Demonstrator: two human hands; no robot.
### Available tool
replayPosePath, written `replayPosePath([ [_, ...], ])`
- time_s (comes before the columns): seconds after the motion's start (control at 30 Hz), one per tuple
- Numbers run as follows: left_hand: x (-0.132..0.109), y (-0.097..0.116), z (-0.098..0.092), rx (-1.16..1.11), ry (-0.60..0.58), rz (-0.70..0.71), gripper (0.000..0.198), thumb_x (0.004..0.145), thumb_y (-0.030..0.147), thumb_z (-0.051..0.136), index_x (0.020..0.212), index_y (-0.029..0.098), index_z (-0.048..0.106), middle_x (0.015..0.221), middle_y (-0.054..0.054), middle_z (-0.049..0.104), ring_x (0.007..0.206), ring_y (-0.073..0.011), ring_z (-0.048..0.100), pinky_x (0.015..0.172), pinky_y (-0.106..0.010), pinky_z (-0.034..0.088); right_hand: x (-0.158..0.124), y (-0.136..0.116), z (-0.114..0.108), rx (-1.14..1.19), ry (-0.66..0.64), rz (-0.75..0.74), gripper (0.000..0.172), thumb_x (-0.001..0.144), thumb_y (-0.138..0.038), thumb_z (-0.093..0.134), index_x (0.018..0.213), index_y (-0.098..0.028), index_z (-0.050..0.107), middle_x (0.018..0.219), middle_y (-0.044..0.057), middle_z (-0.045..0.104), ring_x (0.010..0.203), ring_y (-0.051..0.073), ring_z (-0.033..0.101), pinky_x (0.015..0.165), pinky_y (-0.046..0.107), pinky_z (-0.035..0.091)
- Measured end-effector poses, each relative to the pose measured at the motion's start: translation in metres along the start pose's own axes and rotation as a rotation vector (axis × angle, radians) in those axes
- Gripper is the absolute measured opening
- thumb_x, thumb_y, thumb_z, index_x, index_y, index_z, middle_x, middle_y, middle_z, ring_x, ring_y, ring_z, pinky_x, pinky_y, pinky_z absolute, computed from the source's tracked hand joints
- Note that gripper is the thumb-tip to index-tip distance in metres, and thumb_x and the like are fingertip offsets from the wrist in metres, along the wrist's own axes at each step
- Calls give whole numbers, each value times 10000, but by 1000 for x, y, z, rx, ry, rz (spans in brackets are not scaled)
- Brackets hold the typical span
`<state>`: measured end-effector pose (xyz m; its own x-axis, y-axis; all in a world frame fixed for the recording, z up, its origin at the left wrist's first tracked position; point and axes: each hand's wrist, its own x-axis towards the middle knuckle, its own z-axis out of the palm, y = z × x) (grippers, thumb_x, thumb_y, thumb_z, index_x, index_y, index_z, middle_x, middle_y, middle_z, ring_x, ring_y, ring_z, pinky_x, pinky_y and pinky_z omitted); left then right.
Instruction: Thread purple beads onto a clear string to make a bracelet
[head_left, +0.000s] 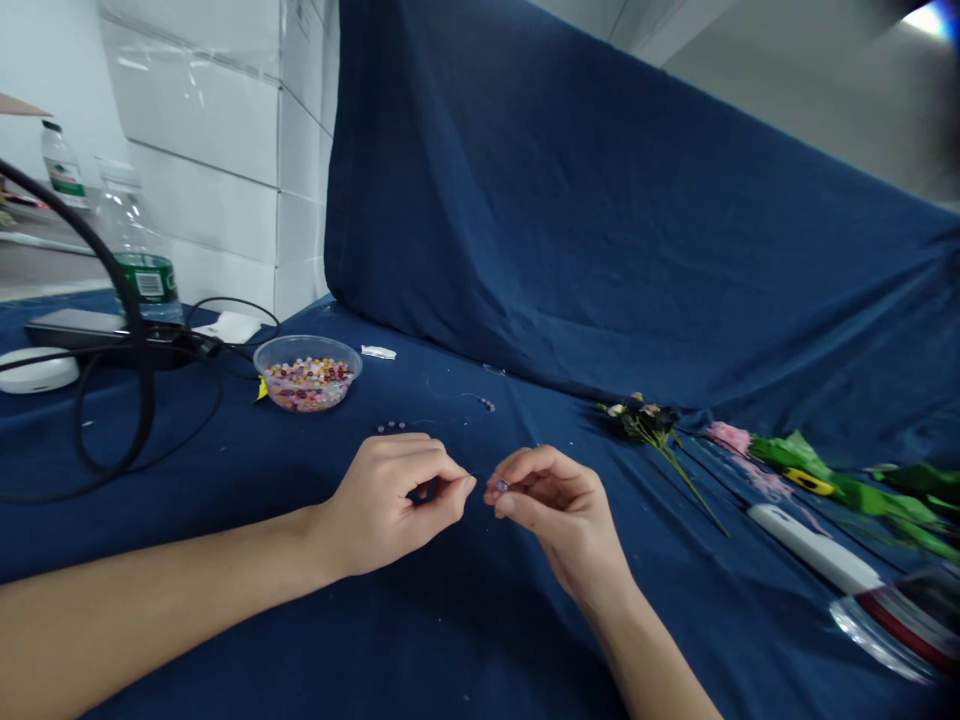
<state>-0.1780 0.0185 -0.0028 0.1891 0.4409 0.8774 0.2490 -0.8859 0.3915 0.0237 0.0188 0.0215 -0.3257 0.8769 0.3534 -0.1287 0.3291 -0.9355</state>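
Observation:
My left hand hovers just above the blue cloth with thumb and forefinger pinched together; what they grip is too thin to make out. My right hand faces it a few centimetres away, pinching a small purple bead at its fingertips. A thin clear thread with a few beads on it lies on the cloth just beyond the hands. A clear plastic bowl of mixed coloured beads stands behind and to the left.
Black cables, a dark flat device, a white puck and water bottles fill the left. Artificial flowers, green leaves, a white tool and a clear lid lie right. Blue cloth rises behind.

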Motion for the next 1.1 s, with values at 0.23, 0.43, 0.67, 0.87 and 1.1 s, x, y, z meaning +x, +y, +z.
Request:
replayPosePath([
  [0.23, -1, -1, 0, -3, -13, 0, 181, 905, 98, 642, 730, 132, 675, 606, 27, 580, 553, -89, 512, 582, -253, 415, 0, 1, 0, 0, -3, 0, 151, 738, -157, 863, 803, -230, 748, 812, -1, 730, 720, 129, 679, 621, 218, 544],
  [0.43, 0, 0, 1, -6, -20, -4, 190, 913, 100, 631, 732, 137, 678, 599, 32, 570, 549, -90, 506, 580, -254, 416, 0, 0, 1, 5, 0, -1, 150, 733, -151, 860, 796, -226, 747, 808, 0, 728, 718, 126, 676, 624, 216, 548],
  [0.67, -1, -1, 1, -3, -42, -2, 169, 914, 113, 630, 761, 135, 699, 612, 23, 586, 558, -99, 514, 585, -263, 422, 0, -1, 2, -6, 20, -12, 154, 727, -145, 860, 795, -222, 746, 802, 8, 727, 704, 137, 674, 596, 226, 550],
  [0.87, -1, -2, 1, 2, -55, 2, 167, 908, 107, 632, 758, 127, 702, 610, 18, 590, 559, -101, 521, 584, -262, 426, 0, -1, 0, -10, 32, -16, 160, 719, -153, 870, 792, -224, 747, 800, 11, 730, 681, 138, 669, 579, 230, 549],
  [1.1, 0, 0, 1, 12, -76, 18, 153, 893, 88, 622, 766, 125, 700, 621, 11, 606, 565, -105, 532, 580, -261, 426, 1, 0, -2, -12, 23, -31, 123, 755, -155, 842, 813, -225, 759, 803, 15, 735, 697, 137, 671, 605, 225, 552],
])
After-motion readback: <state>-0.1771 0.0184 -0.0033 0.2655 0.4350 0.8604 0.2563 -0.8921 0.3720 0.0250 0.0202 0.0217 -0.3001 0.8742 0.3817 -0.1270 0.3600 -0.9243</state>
